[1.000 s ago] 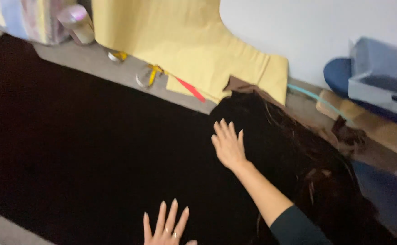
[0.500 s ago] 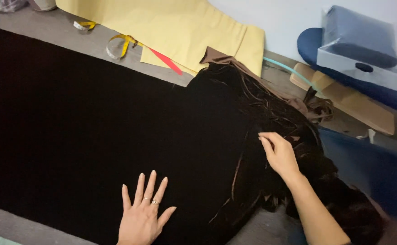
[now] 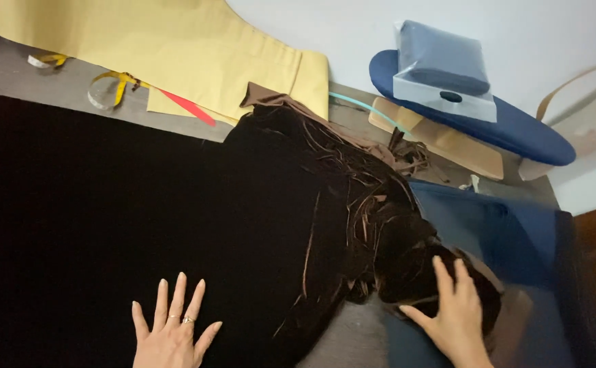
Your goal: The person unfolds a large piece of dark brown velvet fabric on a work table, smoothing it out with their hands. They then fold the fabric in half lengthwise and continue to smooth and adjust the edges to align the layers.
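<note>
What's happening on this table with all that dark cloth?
A person is spreading a large dark brown velvet fabric over a grey table. The left hand lies flat, fingers spread, on the smooth part. The right hand presses on the bunched heap of fabric near the table's edge. Yellow pattern paper and a blue pressing board lie behind.

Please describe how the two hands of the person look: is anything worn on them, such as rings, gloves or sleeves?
Both hands are bare, without gloves. The left hand wears two thin rings, on neighbouring fingers. The nails look short and unpainted. The right hand shows no ring or watch. No sleeve is visible at either wrist in this view.
</note>
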